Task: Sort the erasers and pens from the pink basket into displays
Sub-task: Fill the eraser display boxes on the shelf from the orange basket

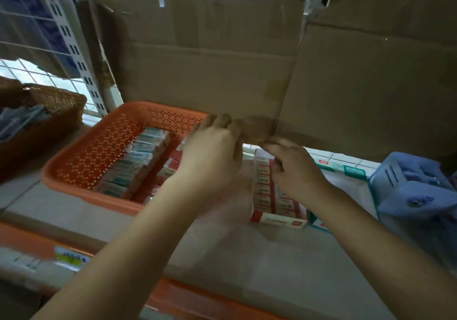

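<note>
Both arms stretch forward over the shelf point(247, 257), wrists close together. My left hand point(215, 151) curls its fingers over the lower edge of the cardboard sheet point(205, 72), and my right hand point(294, 168) pinches that same edge just beside it. Below my left hand sits the pink basket point(103, 146), perforated and holding rows of small boxes point(138, 161). Under my right hand lies a red-and-white display box point(265, 196), a blue basket point(415, 191) farther right.
</note>
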